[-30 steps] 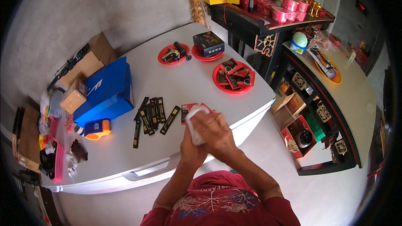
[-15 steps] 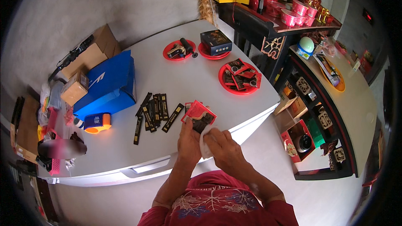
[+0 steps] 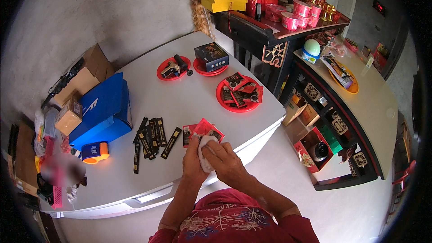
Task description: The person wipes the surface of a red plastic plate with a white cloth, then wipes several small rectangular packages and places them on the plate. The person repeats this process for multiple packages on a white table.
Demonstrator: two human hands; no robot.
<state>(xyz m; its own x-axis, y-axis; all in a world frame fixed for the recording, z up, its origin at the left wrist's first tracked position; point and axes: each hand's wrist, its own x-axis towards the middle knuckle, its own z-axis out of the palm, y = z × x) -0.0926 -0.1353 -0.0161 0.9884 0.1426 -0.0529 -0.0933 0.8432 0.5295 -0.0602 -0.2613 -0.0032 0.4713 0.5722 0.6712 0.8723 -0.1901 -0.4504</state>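
Observation:
My left hand (image 3: pixel 193 164) grips a flat red and black packet (image 3: pixel 205 128) near the front edge of the white table (image 3: pixel 180 94). A white cloth (image 3: pixel 207 162) is bunched in my right hand (image 3: pixel 227 164), its fingers closed on it and pressing it against the packet's lower face. Another red packet (image 3: pixel 186 138) lies on the table just beside my left hand, partly hidden by the held one. To the left lie several narrow black stick sachets (image 3: pixel 153 135), one of them (image 3: pixel 171 142) apart from the pile.
On the table's right, a red plate (image 3: pixel 220 101) carries several red and black packets. Behind it are a red plate (image 3: pixel 162 73) with a black-handled tool and a black box (image 3: pixel 211 57) on red plates. A blue box (image 3: pixel 103 112) stands left. A dark shelf cabinet (image 3: pixel 351 157) is right.
The cloth has moved up and left over the packet and now covers more of it. My head view has shifted, so the table's things appear farther left and mostly lower.

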